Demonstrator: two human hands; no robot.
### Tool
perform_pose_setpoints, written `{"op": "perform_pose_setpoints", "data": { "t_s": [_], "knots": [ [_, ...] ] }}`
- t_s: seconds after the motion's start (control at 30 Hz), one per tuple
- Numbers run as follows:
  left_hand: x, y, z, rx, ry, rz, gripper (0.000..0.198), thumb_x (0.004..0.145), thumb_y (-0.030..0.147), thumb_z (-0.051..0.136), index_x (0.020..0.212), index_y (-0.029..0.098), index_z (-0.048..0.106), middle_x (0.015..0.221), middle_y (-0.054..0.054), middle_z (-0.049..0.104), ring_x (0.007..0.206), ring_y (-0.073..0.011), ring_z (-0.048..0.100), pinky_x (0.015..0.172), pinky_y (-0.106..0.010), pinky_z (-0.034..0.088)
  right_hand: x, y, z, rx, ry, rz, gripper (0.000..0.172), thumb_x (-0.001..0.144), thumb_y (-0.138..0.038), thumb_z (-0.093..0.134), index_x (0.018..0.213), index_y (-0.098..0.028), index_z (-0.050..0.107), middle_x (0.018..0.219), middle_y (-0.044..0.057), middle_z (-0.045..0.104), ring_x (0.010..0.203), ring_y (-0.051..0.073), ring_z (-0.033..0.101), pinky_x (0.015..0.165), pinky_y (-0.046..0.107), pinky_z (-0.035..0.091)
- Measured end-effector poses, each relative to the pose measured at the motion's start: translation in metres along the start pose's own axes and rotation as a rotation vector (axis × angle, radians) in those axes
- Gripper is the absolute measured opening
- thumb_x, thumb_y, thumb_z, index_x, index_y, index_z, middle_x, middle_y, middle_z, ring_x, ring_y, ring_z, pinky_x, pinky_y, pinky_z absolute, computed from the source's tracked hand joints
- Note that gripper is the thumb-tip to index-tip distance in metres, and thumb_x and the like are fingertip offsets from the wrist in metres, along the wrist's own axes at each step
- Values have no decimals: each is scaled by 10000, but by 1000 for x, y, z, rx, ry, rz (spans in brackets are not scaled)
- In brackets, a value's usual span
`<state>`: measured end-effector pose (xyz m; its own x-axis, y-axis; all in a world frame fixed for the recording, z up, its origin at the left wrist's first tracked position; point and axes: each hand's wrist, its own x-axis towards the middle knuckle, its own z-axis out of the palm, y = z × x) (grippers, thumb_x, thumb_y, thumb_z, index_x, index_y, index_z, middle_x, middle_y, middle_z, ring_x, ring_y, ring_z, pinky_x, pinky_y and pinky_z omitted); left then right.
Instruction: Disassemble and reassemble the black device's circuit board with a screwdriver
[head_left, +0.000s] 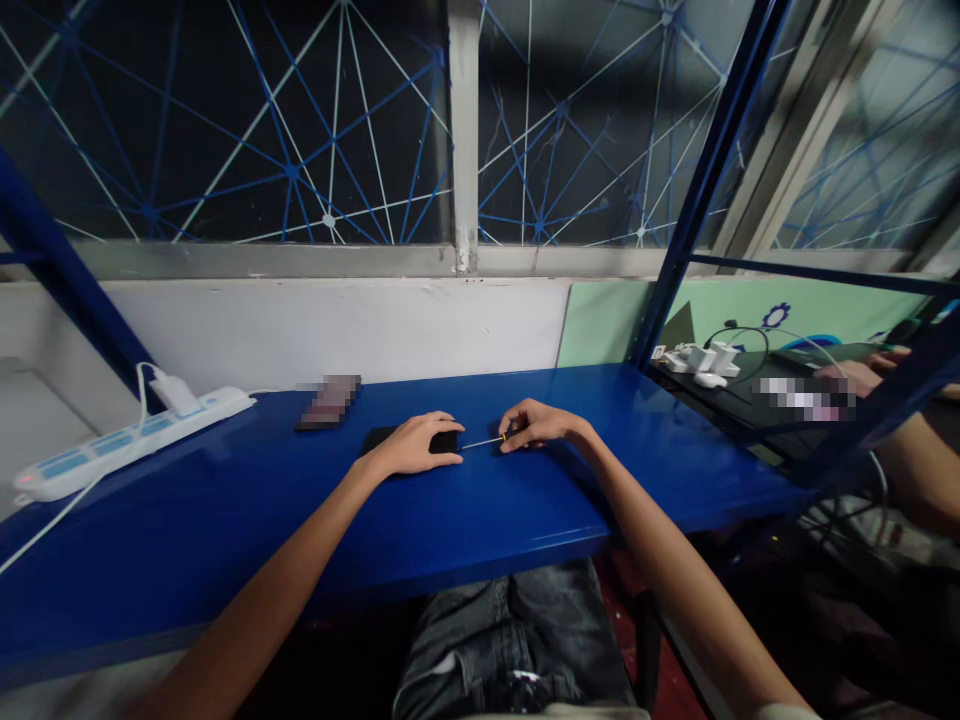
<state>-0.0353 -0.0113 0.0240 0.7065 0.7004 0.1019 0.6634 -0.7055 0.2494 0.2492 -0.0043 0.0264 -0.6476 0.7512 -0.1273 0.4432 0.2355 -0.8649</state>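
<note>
A dark, flat, box-like object (444, 443) lies on the blue table (480, 520). Over it rests my left hand (411, 445), its thumb and fingers spanning the near and far sides of its right end. To the right, my right hand (534, 424) pinches a screwdriver (481, 442) by its handle, mostly hidden in the fingers; a bit of orange-yellow shows there. The thin metal shaft points left and its tip reaches the right end of the dark object. Whether the tip sits in a screw is too small to tell.
A phone-like item (330, 402), blurred out, lies at the back left. A white power strip (135, 440) with a plugged-in charger runs along the left. Blue frame posts (697, 180) rise at both sides. At right, another person's arm (915, 450) works by white chargers (712, 360).
</note>
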Motion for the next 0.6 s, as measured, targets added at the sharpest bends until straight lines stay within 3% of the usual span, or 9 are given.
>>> {"op": "perform_pose_setpoints", "data": {
  "t_s": [0.23,0.43,0.6],
  "knots": [
    [0,0,0,4,-3,-2,616,839,683,518,1323,301,547,1409,-88,481,1222,-330,501,964,-444,424,-2,0,0,8,-40,-14,410,682,-508,766,803,-124,686,567,-25,564,446,69,481,393,188,329],
    [0,0,0,1,3,6,611,844,672,519,1322,293,550,1399,-90,492,1207,-323,513,962,-432,424,-5,-5,1,-9,-41,10,500,771,-590,655,822,-99,734,470,-58,441,396,46,341,388,206,255],
    [0,0,0,1,4,4,616,839,679,516,1319,294,555,1396,-88,496,1205,-329,512,955,-428,424,-2,-4,1,-24,-9,-3,492,806,-583,615,780,-100,707,458,-63,403,403,53,321,391,211,245]
  ]
}}
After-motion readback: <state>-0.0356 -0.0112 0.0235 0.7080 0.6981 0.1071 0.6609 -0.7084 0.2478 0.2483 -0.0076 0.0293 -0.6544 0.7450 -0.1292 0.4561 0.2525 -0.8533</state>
